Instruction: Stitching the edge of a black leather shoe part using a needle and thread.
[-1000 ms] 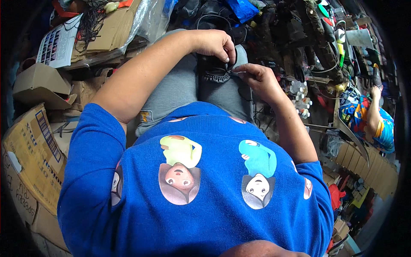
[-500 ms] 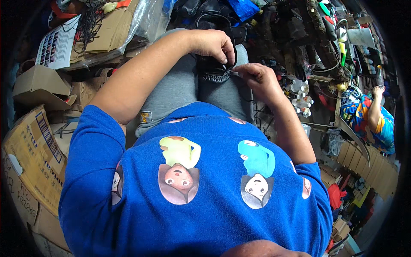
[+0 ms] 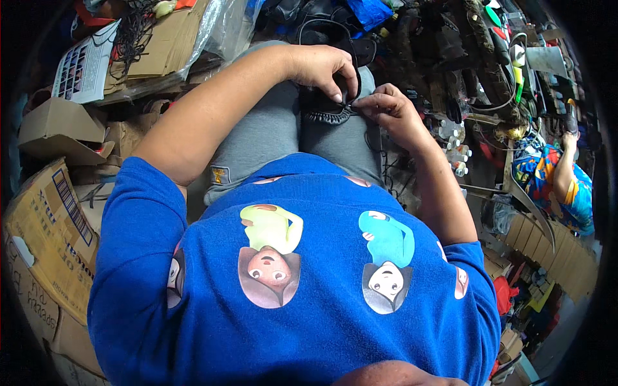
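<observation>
A black leather moccasin-style shoe [image 3: 327,118] rests on my lap between the knees, its puckered, stitched toe edge turned toward me. My left hand [image 3: 326,69] reaches over it from the left, thumb and fingertips closed on its rim. From the right, my right hand [image 3: 391,110] meets the same edge with thumb and forefinger pinched together. What lies in that pinch is too small to make out. The fingertips of both hands nearly touch at the right end of the puckered seam.
Black straps or shoe parts [image 3: 364,51] lie beyond my knees. Cardboard boxes [image 3: 61,128] and a printed sheet [image 3: 87,61] are at left. Small bottles [image 3: 457,154], tools and a white cup [image 3: 546,60] crowd the right, where another person's arm [image 3: 565,170] shows.
My right hand has risen slightly and its fingers have curled more. My left thumb has shifted a little lower along the shoe's rim.
</observation>
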The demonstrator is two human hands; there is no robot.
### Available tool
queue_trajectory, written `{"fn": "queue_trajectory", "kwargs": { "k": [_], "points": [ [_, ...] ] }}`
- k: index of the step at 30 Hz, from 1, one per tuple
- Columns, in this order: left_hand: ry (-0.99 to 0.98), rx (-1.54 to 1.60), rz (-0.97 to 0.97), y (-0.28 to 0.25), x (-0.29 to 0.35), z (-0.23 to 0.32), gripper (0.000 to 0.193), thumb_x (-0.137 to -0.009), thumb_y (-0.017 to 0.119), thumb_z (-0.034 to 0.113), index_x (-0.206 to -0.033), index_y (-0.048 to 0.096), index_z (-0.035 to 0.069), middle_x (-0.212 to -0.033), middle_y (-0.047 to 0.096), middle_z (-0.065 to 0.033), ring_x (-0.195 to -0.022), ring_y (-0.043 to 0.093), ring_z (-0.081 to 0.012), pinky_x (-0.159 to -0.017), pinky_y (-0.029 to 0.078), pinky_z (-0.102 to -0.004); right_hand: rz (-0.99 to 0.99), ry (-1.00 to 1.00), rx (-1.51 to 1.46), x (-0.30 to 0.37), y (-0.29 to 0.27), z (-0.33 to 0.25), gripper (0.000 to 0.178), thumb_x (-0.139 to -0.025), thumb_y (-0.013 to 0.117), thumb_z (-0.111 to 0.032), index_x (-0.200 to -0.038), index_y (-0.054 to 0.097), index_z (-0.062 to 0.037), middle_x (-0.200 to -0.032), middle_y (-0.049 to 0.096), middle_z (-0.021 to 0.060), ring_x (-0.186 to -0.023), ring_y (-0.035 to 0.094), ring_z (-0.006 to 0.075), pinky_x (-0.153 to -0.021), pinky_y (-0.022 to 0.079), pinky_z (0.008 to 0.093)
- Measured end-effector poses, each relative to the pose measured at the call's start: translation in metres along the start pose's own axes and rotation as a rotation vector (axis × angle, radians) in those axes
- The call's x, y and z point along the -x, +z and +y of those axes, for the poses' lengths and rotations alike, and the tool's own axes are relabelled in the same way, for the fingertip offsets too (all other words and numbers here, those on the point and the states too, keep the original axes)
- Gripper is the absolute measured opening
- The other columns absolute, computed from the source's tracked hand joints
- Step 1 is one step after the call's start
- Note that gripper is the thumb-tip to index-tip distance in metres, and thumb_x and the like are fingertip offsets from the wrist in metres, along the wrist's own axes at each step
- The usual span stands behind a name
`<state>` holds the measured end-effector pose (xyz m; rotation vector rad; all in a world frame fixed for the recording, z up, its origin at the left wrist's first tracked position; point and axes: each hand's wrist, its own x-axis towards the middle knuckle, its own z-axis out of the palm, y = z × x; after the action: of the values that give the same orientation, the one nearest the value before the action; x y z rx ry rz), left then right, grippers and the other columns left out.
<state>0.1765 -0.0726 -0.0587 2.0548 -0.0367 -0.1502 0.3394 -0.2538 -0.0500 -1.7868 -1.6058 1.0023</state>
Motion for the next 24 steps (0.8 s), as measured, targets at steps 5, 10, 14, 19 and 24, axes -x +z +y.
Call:
{"fn": "queue_trajectory", "kwargs": {
  "k": [5,10,14,19,24],
  "points": [
    [-0.002,-0.067,0.03,0.003,-0.001,-0.001,0.028,-0.067,0.075,0.009,-0.094,0.071,0.01,-0.091,0.054,-0.0058,-0.094,0.055,-0.0208,-0.086,0.045,-0.0311,-0.051,0.007,-0.033,-0.009,0.005,0.001,0.02,-0.078,0.069,-0.004,-0.096,0.072,-0.0105,-0.08,0.056,0.0025,-0.075,0.054,0.0119,-0.069,0.045,0.0257],
    [0.113,-0.246,0.421,0.02,0.012,0.0,0.025,-0.072,0.065,0.007,-0.097,0.066,0.008,-0.103,0.052,-0.0098,-0.097,0.053,-0.0247,-0.086,0.045,-0.0335,0.026,0.003,-0.059,-0.007,0.013,-0.016,0.012,-0.077,0.069,-0.002,-0.089,0.068,-0.0034,-0.083,0.058,0.0037,-0.075,0.058,0.0112,-0.068,0.047,0.0278],
    [0.135,-0.334,0.657,0.024,0.054,0.011,0.036,-0.077,0.052,-0.003,-0.109,0.063,0.009,-0.106,0.049,-0.0113,-0.094,0.054,-0.0247,-0.082,0.047,-0.0333,0.071,-0.038,0.031,0.005,0.01,-0.022,0.016,-0.078,0.068,-0.004,-0.094,0.07,-0.0072,-0.081,0.056,0.0066,-0.074,0.06,0.0164,-0.066,0.048,0.0309],
    [-0.246,-0.104,0.675,0.058,0.082,0.042,0.05,-0.072,0.052,-0.014,-0.115,0.063,0.009,-0.094,0.055,-0.0133,-0.089,0.059,-0.026,-0.081,0.048,-0.033,0.276,-0.236,0.499,0.027,0.028,-0.022,0.029,-0.08,0.063,-0.003,-0.103,0.07,-0.0182,-0.074,0.049,0.0045,-0.073,0.054,0.021,-0.069,0.043,0.0335],
    [-0.172,-0.706,0.718,0.076,0.077,0.039,0.011,-0.073,0.069,0.008,-0.083,0.067,0.011,-0.078,0.058,-0.0032,-0.079,0.058,-0.0257,-0.074,0.042,-0.0355,0.325,-0.225,0.519,0.031,0.035,-0.02,0.029,-0.079,0.064,-0.007,-0.105,0.07,-0.0184,-0.073,0.05,0.0052,-0.076,0.054,0.0234,-0.069,0.042,0.0346]
  ]
}}
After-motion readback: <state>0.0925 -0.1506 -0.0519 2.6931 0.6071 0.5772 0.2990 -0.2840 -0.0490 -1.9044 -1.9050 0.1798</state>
